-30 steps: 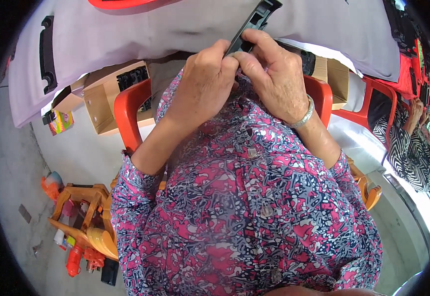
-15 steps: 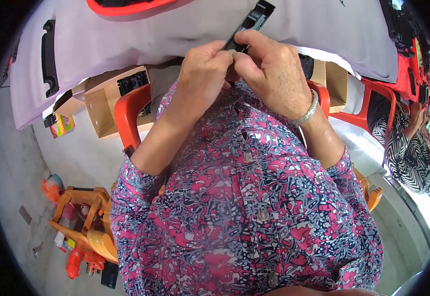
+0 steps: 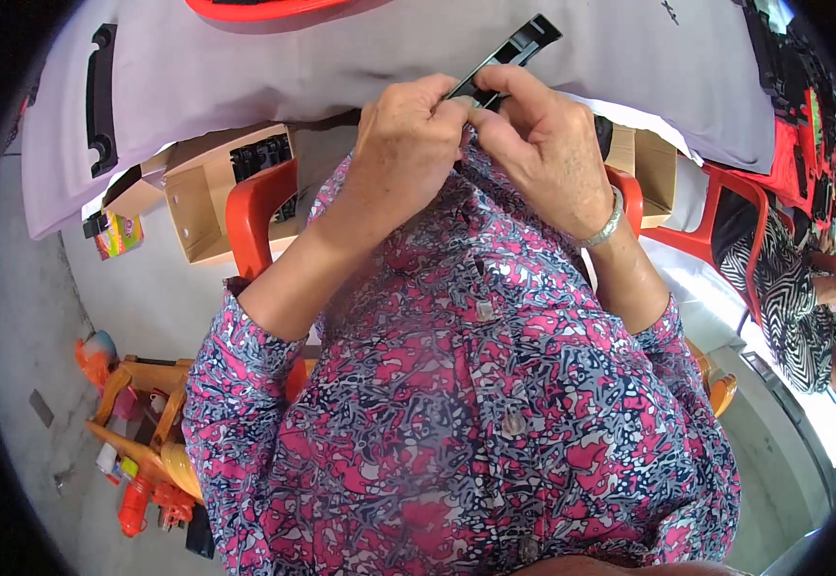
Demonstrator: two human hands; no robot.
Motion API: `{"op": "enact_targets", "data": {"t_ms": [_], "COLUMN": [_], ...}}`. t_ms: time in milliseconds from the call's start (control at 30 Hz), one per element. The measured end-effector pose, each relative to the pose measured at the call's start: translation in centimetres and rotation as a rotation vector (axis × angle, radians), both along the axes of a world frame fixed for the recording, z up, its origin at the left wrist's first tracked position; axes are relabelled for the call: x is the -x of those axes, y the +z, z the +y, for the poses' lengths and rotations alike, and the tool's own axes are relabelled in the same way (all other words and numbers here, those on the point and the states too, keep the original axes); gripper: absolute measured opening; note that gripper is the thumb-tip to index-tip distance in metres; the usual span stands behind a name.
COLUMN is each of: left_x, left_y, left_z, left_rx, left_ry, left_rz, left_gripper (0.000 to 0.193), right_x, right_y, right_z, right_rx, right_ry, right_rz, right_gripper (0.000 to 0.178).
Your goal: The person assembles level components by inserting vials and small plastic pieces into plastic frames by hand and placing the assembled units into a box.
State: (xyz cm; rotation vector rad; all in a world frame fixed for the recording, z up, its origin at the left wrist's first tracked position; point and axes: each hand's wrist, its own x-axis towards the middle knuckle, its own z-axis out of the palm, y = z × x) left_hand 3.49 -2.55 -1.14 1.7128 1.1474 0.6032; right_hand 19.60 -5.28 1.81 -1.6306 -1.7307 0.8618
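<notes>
Two hands on one part: left hand (image 3: pixel 406 144) and right hand (image 3: pixel 543 158) both pinch the near end of a long black plastic strip (image 3: pixel 509 53), held in the air over the near edge of the desk (image 3: pixel 341 58), close to the chest. Far end of the strip sticks out up and to the right, free.

Left to right on the desk: a black handle-shaped piece (image 3: pixel 99 101) lies near the left edge, well apart from the hands; a red tray (image 3: pixel 264 10) is cut off at the far edge.

Doing it well, my read: keep the left hand clamped as the anchor, let the right fingertips do the fine work at the joint, keep the strip straight so it doesn't flex.

Hidden: the spot where the fingertips meet the strip is covered by both hands, so can't tell whether a second small piece is in there. Open cardboard box (image 3: pixel 216 192) under the desk holds dark parts, too small to identify.
</notes>
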Motion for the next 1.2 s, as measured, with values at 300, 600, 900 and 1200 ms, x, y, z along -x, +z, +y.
{"op": "enact_targets", "data": {"t_ms": [300,600,900,1200], "left_x": [-0.2,0.3,0.0,0.1], "left_y": [1.0,-0.1,0.0,-0.2], "left_z": [0.0,0.4,0.8,0.9], "left_rx": [0.252,0.117,-0.144,-0.210], "left_ry": [0.064,-0.027,-0.140,-0.152], "left_rz": [-0.099,-0.057,0.037,0.080], "left_gripper": [0.027,0.029,0.005,0.007], "right_x": [-2.7,-2.3,-3.8,-3.9], "right_y": [-0.5,4.8,2.5,1.6], "right_z": [1.1,5.3,8.1,9.0], "right_rx": [0.200,0.251,-0.018,0.179], "right_ry": [0.173,0.013,0.529,0.596], "right_rz": [0.248,-0.076,-0.194,-0.121], "right_gripper": [0.026,0.017,0.023,0.014]}}
